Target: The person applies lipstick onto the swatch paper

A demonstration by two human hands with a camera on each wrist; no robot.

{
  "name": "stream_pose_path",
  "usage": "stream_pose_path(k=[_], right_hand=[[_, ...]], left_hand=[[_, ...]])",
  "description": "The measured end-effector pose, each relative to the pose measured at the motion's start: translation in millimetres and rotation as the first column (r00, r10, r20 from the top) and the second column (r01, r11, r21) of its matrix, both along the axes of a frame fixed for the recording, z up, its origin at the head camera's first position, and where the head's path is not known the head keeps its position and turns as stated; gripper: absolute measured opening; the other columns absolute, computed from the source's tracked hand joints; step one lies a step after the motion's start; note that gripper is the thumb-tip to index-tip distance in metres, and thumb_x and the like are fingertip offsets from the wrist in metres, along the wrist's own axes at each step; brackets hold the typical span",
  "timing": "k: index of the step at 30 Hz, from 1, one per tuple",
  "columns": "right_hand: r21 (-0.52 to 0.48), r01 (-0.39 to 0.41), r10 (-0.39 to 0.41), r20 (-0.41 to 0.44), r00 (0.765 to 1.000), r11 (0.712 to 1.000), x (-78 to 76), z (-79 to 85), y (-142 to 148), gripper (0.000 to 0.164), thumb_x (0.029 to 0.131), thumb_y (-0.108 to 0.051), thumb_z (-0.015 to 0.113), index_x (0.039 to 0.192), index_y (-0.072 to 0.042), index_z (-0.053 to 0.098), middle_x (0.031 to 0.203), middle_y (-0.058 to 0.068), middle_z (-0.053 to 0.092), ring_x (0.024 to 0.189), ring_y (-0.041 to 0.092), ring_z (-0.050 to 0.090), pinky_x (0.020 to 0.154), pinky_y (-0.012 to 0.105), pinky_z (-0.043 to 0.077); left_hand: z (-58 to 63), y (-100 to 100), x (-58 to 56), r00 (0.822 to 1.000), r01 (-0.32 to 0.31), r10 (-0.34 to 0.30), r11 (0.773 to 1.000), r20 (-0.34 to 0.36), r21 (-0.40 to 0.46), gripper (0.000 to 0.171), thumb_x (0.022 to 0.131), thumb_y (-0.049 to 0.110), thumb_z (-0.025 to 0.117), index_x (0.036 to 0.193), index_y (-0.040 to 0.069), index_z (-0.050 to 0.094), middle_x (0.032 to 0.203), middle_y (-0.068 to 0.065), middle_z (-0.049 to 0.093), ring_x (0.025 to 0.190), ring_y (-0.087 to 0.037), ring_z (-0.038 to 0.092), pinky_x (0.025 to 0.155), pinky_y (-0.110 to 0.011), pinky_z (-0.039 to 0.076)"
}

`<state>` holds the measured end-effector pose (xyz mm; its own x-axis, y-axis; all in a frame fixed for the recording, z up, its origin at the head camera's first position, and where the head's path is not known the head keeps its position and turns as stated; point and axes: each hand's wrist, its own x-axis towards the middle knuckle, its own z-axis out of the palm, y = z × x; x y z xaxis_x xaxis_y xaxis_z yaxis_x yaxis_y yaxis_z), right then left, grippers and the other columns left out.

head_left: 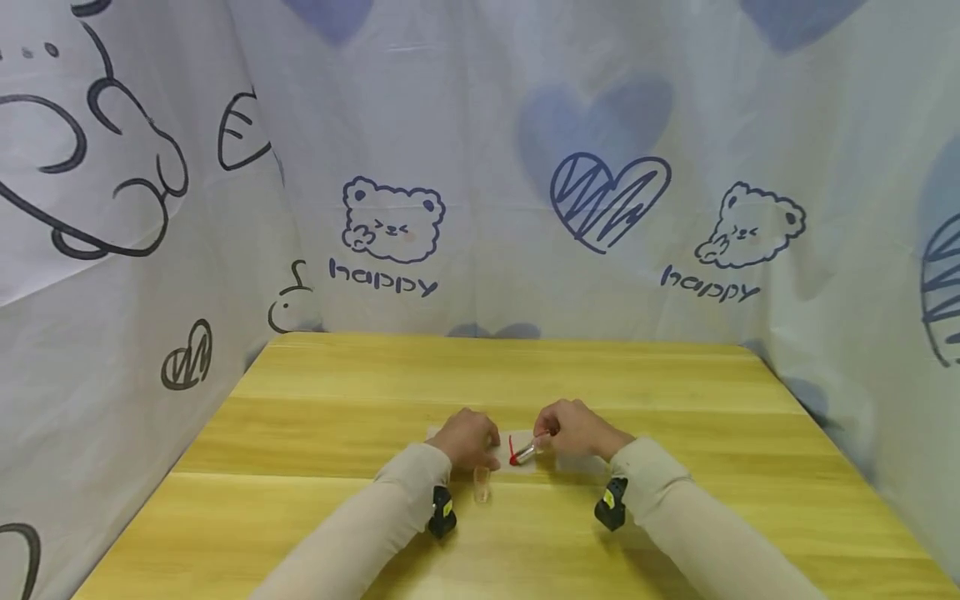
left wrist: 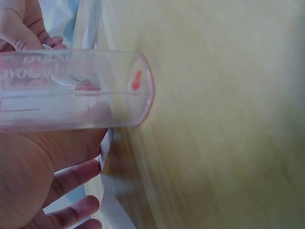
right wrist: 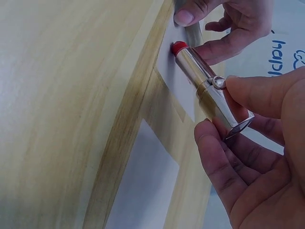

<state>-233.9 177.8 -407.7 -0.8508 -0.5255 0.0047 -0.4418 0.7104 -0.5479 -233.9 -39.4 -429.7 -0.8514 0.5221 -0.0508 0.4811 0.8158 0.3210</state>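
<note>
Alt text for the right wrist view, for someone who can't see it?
The right hand pinches a shiny gold metal lipstick tube, its red tip directed at a white paper sheet on a light wooden table. The left hand appears at top; a second white paper sheet lies lower in frame.

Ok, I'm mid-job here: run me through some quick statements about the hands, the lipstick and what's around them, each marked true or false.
1. The right hand holds the lipstick. True.
2. The lipstick's tip is blue. False: the tip is red.
3. A red mark shows on the white paper by the tip. True.
4. The clear cap covers the tip. False: the clear cap is off the lipstick, close by the left hand.
5. A second white sheet lies apart from that paper. True.
6. The table is black. False: the table is yellowish, with a wood grain.
</note>
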Motion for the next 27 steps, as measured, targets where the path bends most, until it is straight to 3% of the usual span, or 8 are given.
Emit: stream_pose_path(k=[9,16,27], right_hand=[[-0.021,0.024,-0.024,0.037,0.999,0.999,1.3,3.9,3,0.010,0.089,-0.008,0.069,0.081,-0.013,0.065,0.072,-0.006,0.060,0.066,0.012,0.050,0.062,0.030,0.043],[-0.028,0.018,-0.018,0.008,1.000,0.999,1.4,7.0,8,0.009,0.089,-0.010,0.070,0.082,-0.012,0.065,0.072,-0.005,0.060,0.064,0.011,0.049,0.060,0.029,0.042],[-0.024,0.034,-0.034,-0.020,0.999,0.999,0.9,9.5,23,0.007,0.091,-0.012,0.067,0.084,-0.012,0.066,0.073,-0.006,0.061,0.063,0.011,0.049,0.060,0.029,0.043]], left_hand=[[2.2,-1,2.6,1.000,0.013,-0.013,1.000,-0.007,-0.002,0.029,0.079,0.027,0.082,0.101,0.009,0.075,0.102,-0.002,0.070,0.095,-0.021,0.062,0.080,-0.033,0.051],[3.2,0,2.2,1.000,0.003,-0.003,1.000,0.014,0.003,0.028,0.079,0.026,0.082,0.101,0.009,0.075,0.102,-0.002,0.070,0.094,-0.020,0.062,0.078,-0.032,0.052],[6.9,3,1.4,1.000,0.016,-0.017,1.000,0.010,0.012,0.030,0.083,0.026,0.079,0.108,0.010,0.074,0.108,-0.003,0.069,0.104,-0.024,0.061,0.085,-0.036,0.051]])
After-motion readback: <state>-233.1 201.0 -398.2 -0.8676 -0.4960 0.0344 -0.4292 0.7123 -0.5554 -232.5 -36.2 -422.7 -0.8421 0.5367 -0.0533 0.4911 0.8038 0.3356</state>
